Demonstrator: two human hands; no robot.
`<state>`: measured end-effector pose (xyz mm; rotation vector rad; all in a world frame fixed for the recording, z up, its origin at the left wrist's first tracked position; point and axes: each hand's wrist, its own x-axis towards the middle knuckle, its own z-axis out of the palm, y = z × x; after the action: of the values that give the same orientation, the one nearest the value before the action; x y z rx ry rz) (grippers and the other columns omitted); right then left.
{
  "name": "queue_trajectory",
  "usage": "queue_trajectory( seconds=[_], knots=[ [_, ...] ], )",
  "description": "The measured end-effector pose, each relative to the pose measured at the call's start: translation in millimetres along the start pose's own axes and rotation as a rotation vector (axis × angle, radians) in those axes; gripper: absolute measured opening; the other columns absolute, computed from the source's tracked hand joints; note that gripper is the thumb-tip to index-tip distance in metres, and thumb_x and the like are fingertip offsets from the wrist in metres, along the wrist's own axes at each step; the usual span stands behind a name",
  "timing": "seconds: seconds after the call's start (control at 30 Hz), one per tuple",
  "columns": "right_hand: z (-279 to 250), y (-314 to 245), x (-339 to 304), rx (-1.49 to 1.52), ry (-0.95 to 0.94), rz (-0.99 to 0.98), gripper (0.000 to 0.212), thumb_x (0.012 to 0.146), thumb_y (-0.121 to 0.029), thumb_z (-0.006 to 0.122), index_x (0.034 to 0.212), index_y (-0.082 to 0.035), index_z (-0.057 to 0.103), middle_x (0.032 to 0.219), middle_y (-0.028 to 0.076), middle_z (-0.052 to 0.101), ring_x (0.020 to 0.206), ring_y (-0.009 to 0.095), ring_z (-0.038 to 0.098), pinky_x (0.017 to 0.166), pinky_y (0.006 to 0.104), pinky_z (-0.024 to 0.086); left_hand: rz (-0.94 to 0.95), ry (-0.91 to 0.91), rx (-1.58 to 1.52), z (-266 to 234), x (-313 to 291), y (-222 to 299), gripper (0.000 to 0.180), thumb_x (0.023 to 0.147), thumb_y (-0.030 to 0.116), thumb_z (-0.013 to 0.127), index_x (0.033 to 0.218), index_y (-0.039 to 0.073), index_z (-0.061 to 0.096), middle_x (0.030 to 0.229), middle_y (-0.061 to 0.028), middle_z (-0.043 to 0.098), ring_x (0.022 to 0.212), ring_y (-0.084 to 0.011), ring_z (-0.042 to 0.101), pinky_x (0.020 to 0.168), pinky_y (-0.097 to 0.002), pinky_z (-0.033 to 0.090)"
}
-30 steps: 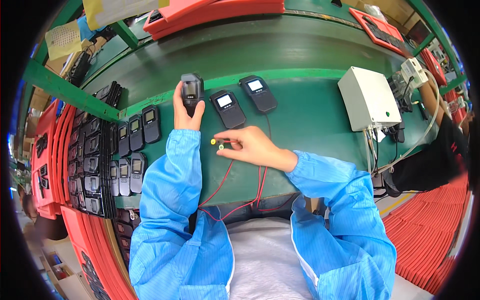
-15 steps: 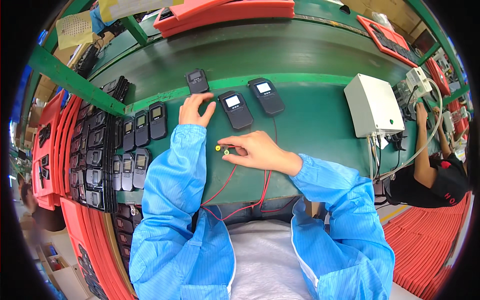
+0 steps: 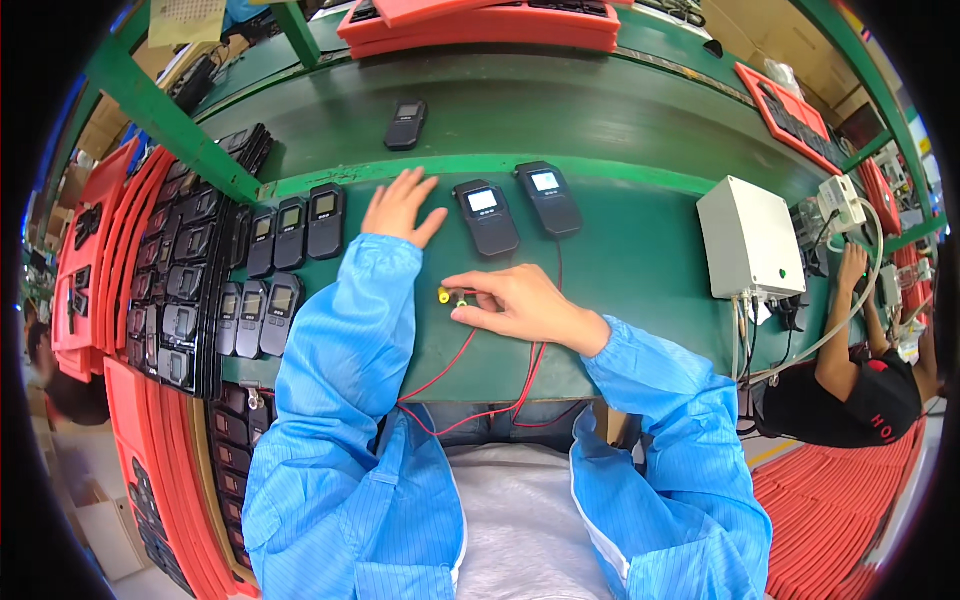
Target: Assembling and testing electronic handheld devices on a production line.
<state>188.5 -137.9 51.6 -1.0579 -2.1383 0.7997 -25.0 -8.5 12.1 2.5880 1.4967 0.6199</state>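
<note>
Right hand [image 3: 530,305]: thumb and fingertips pinch the small yellow-and-green connectors [image 3: 444,296]; red leads [image 3: 518,403] trail to the near edge of the worktop [image 3: 630,260]. Left hand [image 3: 400,207]: fingers spread, now holding nothing. Just right of it lie two lit-screen devices [image 3: 490,236]. Beyond the green rail [image 3: 620,173], the dark handheld device [image 3: 405,126], previously in the left hand, now lies released; its transfer appears complete.
</note>
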Motion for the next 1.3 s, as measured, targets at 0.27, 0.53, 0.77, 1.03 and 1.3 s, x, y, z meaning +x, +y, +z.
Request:
queue_trajectory(
  seconds=[0.27,0.53,0.77,1.03,1.3],
  knots=[
    [-9,-1,-2,0.001,-0.07,0.019,0.037,0.084,-0.035,0.068,0.111,-0.011,0.068,0.059,0.003,0.057,0.054,0.022,0.059,0.051,0.0345,0.044,-0.517,0.006,0.417,-33,-18,-27,0.072,0.084,0.05,0.062,0.144,0.019,0.038,0.149,-0.0138,0.035,0.139,-0.0364,0.03,0.109,-0.0601,0.023],
    [-1,-5,-3,-0.136,-0.032,0.032,0.035,0.083,-0.031,0.067,0.111,-0.011,0.068,0.058,0.001,0.057,0.054,0.022,0.06,0.049,0.0361,0.043,-0.336,0.039,0.106,-26,-15,-29,0.079,0.08,0.042,0.071,0.147,0.022,0.033,0.148,-0.0156,0.035,0.133,-0.038,0.037,0.106,-0.0484,0.036],
    [3,1,-4,-0.138,-0.006,-0.049,0.036,0.083,-0.031,0.065,0.112,-0.01,0.065,0.058,0.004,0.057,0.055,0.023,0.06,0.05,0.0366,0.044,-0.57,-0.084,-0.291,-63,-4,-4,0.085,0.078,0.031,0.077,0.148,0.016,0.031,0.137,-0.0181,0.046,0.119,-0.0333,0.053,0.1,-0.0426,0.043],
    [-11,0,2,0.397,0.311,0.191,0.034,0.087,-0.014,0.069,0.118,-0.005,0.061,0.077,0.001,0.068,0.071,0.008,0.065,0.057,0.0235,0.048,-0.027,0.252,-1.346,-33,-4,30,0.093,0.074,0.015,0.081,0.15,0.013,0.026,0.134,-0.0126,0.048,0.117,-0.0237,0.054,0.095,-0.0368,0.049],
    [-18,20,10,0.518,0.385,0.356,0.032,0.088,-0.005,0.068,0.117,0.003,0.056,0.092,0.006,0.067,0.086,0.008,0.063,0.075,0.0207,0.05,-0.025,0.06,-1.533,-16,-17,60,0.094,0.067,0.005,0.084,0.145,0.007,0.032,0.134,-0.0114,0.048,0.121,-0.0242,0.051,0.1,-0.0397,0.048]
  ],
)
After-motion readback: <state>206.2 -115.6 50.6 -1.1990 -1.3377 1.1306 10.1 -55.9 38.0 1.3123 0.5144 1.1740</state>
